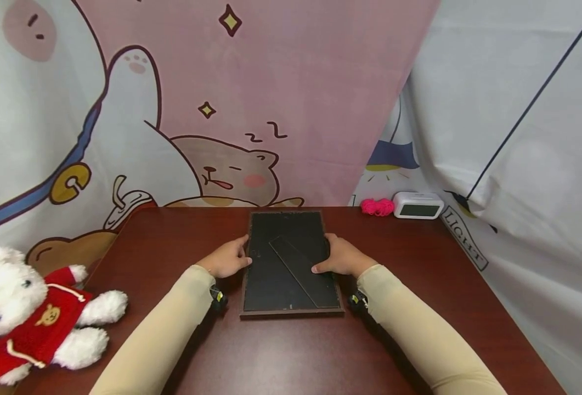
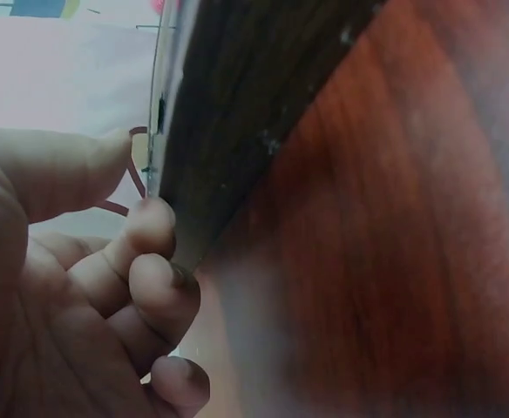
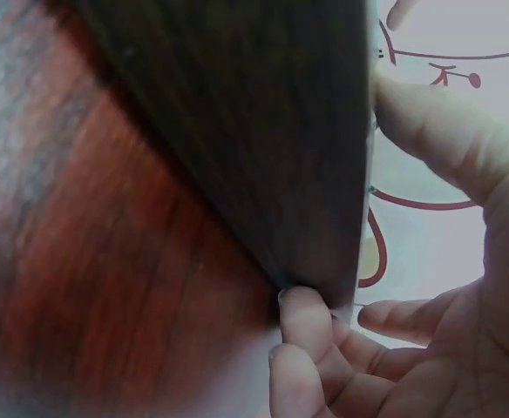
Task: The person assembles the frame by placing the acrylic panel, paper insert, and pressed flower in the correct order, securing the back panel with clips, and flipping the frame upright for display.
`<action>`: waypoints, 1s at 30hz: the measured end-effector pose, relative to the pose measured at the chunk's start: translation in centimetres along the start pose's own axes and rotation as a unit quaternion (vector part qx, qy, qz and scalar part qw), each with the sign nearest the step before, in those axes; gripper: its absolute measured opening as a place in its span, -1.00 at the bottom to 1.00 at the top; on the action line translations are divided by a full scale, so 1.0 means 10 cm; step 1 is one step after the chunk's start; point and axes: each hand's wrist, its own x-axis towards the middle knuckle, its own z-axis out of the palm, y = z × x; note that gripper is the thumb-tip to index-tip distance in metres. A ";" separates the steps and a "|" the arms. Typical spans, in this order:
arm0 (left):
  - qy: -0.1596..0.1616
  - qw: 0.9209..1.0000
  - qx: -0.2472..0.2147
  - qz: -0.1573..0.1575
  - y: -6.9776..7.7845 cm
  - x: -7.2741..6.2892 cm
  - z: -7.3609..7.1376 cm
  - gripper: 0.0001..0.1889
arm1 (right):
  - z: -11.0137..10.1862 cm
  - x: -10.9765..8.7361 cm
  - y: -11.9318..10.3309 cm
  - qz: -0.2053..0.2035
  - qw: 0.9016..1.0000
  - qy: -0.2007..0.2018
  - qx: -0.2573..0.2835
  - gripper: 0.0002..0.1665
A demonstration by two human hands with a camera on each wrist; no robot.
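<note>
A picture frame (image 1: pixel 266 280) lies back side up on the table, its dark backing and slanting stand leg (image 1: pixel 300 269) facing me. At its left edge is my left hand (image 1: pixel 226 258), thumb at the rim and curled fingers against the side. My right hand (image 1: pixel 342 257) grips the opposite edge, with the thumb over the backing. In the left wrist view, the brown side (image 2: pixel 228 104) of the frame rises beside the curled fingertips. The right wrist view has fingertips (image 3: pixel 305 313) at the lower edge of the frame's side; part of these fingers is hidden.
A white plush bear (image 1: pixel 49 323) in a red top sits at the table's left. Toward the back right are a pink yarn bundle (image 1: pixel 377 207) and a white digital clock (image 1: pixel 418 206). A cartoon-print curtain (image 1: pixel 295 99) hangs behind the reddish-brown table (image 1: pixel 281 356).
</note>
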 end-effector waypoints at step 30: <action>-0.015 0.999 0.044 -0.018 0.00 0.03 0.06 -0.14 | -0.09 0.08 -0.25 -0.011 0.970 -0.003 -0.242 -0.06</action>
